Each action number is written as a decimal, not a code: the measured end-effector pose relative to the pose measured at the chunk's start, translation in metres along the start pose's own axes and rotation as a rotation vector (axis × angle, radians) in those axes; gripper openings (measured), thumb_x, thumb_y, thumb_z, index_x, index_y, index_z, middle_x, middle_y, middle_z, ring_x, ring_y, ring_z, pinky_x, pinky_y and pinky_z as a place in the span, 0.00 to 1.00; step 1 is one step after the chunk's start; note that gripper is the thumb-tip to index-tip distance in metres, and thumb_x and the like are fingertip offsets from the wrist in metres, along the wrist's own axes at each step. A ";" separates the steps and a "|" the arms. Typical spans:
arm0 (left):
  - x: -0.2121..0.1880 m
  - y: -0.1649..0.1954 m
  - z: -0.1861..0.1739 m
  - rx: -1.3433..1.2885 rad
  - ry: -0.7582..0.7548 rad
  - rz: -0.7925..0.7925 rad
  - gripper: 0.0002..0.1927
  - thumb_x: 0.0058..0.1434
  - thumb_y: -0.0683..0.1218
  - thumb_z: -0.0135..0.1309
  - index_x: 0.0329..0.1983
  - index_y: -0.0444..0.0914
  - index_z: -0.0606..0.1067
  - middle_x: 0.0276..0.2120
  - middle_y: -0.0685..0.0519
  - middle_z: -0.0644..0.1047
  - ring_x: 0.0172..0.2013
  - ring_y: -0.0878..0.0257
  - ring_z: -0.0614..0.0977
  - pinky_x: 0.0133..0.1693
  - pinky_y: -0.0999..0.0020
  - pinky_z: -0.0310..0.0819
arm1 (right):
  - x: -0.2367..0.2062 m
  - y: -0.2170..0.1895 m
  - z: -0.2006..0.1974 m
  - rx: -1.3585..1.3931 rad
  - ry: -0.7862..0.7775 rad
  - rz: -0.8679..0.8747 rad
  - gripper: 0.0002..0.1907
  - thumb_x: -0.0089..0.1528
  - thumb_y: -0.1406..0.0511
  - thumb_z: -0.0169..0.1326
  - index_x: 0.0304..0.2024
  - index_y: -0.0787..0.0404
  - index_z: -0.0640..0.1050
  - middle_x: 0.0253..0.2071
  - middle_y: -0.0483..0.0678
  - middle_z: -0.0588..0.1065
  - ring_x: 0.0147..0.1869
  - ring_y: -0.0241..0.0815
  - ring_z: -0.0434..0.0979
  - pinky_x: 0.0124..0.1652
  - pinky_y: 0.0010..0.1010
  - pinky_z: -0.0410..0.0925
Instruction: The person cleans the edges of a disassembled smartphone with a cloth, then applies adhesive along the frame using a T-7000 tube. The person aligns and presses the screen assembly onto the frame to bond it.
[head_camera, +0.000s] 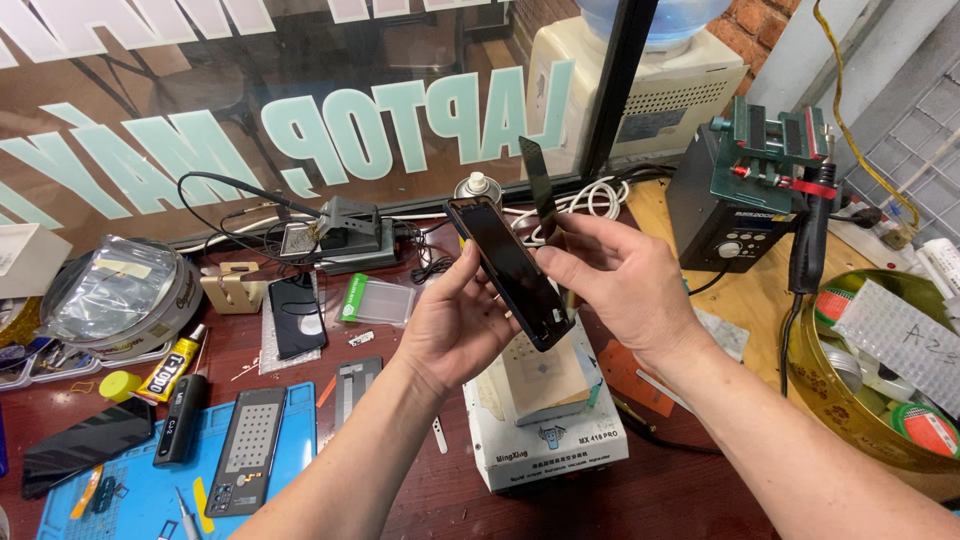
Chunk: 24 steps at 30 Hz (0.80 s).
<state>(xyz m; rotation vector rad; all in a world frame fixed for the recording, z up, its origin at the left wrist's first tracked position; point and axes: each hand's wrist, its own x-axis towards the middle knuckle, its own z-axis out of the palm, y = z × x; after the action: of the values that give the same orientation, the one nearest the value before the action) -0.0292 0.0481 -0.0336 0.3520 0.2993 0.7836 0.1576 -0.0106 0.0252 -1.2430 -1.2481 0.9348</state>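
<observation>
Dark phone held above table, long axis running from upper left to lower right. Left hand cradles it from below-left, fingers closed on edge. Right hand at right edge, fingers pinching thin dark strip rising behind phone.

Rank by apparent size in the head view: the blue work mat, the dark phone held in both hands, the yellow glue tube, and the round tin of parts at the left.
1. Blue work mat, partly cut off by the frame.
2. Round tin.
3. Dark phone, though it is nearer the camera, so its rank against the tin is unsure.
4. Yellow glue tube.
</observation>
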 end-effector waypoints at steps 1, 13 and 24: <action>0.000 -0.001 0.000 -0.021 0.000 0.000 0.21 0.66 0.59 0.54 0.52 0.39 0.76 0.46 0.52 0.79 0.50 0.57 0.79 0.58 0.51 0.70 | -0.001 -0.001 0.002 -0.048 -0.005 -0.063 0.24 0.60 0.65 0.62 0.57 0.68 0.78 0.49 0.48 0.82 0.51 0.32 0.82 0.50 0.23 0.74; -0.005 0.002 0.006 -0.242 -0.122 -0.033 0.32 0.67 0.62 0.53 0.62 0.33 0.72 0.56 0.42 0.77 0.59 0.47 0.77 0.65 0.49 0.66 | 0.007 -0.002 -0.015 0.178 0.031 0.127 0.24 0.62 0.63 0.60 0.59 0.68 0.78 0.46 0.45 0.80 0.43 0.30 0.77 0.42 0.22 0.72; 0.000 0.000 -0.002 -0.181 -0.099 -0.026 0.27 0.68 0.60 0.54 0.60 0.35 0.74 0.58 0.46 0.76 0.60 0.51 0.75 0.67 0.51 0.64 | -0.005 -0.010 0.012 -0.015 0.028 -0.040 0.24 0.60 0.65 0.62 0.58 0.67 0.78 0.48 0.49 0.83 0.49 0.34 0.82 0.48 0.24 0.75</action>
<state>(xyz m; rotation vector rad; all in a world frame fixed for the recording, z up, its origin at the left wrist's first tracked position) -0.0301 0.0481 -0.0353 0.2157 0.1384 0.7584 0.1436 -0.0152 0.0332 -1.2348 -1.2558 0.8783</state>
